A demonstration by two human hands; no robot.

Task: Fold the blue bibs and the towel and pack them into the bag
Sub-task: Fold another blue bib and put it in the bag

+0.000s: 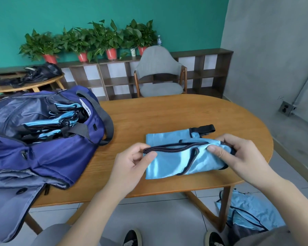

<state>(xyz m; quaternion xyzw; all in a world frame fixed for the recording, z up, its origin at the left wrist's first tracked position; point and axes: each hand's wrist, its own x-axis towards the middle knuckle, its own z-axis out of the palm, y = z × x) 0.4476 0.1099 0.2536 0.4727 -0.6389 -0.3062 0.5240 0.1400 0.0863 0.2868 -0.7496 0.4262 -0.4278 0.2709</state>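
A light-blue bib (174,160) with dark trim lies partly folded on the wooden table (167,114), its black strap reaching toward the far side. My left hand (133,160) pinches the bib's left end at the dark edge. My right hand (238,153) grips the bunched right end. To the left, a navy bag (60,153) stands open on the table, and several folded blue bibs (60,119) lie inside it. More blue bibs (247,215) lie in a heap on the floor at the right.
A grey chair (158,71) stands behind the table's far edge. Low shelves with potted plants (96,39) line the green wall. A second round table (25,84) with dark items is at the far left. My shoes (132,237) show on the tiled floor.
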